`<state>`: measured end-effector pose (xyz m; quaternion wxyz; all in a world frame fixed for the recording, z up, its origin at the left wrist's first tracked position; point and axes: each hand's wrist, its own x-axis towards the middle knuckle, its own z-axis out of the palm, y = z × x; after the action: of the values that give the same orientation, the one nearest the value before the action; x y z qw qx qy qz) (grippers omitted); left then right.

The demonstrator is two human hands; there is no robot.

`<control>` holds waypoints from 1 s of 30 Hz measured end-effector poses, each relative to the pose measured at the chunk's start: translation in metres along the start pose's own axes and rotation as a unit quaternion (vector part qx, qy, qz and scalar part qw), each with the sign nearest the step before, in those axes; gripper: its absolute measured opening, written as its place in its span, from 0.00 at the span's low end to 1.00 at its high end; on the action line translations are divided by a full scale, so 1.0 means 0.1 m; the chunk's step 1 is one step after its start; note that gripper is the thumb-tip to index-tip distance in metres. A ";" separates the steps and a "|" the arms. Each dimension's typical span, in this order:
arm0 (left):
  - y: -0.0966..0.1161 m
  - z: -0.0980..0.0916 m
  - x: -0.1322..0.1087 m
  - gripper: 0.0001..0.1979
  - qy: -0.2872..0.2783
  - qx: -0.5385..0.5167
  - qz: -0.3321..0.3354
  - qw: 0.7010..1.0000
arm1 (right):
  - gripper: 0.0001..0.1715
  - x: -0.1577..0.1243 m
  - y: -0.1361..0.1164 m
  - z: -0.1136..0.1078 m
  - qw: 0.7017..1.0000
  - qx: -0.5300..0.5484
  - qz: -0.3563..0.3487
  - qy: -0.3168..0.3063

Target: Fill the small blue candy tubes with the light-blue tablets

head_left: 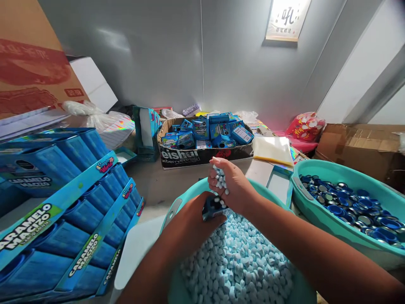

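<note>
My left hand is wrapped round a small dark blue container, its open mouth facing up. Just above that mouth, my right hand is cupped round a handful of pale blue candies. Some of the candies are at the container's mouth, below my right fingers. Both hands are over a turquoise tub heaped with the same candies. How full the container is inside, I cannot tell.
At left, display trays hold blue containers in stacked rows. A cardboard box of blue printed packs stands at the back. To the right, another turquoise tub holds blue-and-silver lids. A brown carton sits behind it.
</note>
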<state>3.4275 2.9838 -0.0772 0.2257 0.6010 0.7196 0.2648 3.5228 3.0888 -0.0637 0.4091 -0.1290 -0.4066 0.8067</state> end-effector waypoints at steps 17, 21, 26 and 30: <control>-0.18 0.09 0.07 0.17 0.020 -0.020 0.047 0.998 | 0.21 -0.03 0.00 0.05 0.999 -0.045 -0.011 0.005; -0.22 0.12 0.08 0.18 0.024 -0.038 0.051 0.998 | 0.20 -0.04 0.01 0.04 0.998 -0.065 -0.017 -0.009; -0.23 0.13 0.09 0.18 0.027 -0.043 0.048 0.998 | 0.20 -0.06 0.01 0.05 0.998 -0.062 -0.019 -0.013; -0.24 0.13 0.10 0.19 0.022 -0.049 0.063 0.997 | 0.20 -0.06 0.00 0.05 0.998 -0.053 -0.011 -0.012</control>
<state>3.4165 2.9914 -0.1028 0.2223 0.6271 0.6713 0.3267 3.5241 3.0821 -0.0611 0.4054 -0.1364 -0.4553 0.7809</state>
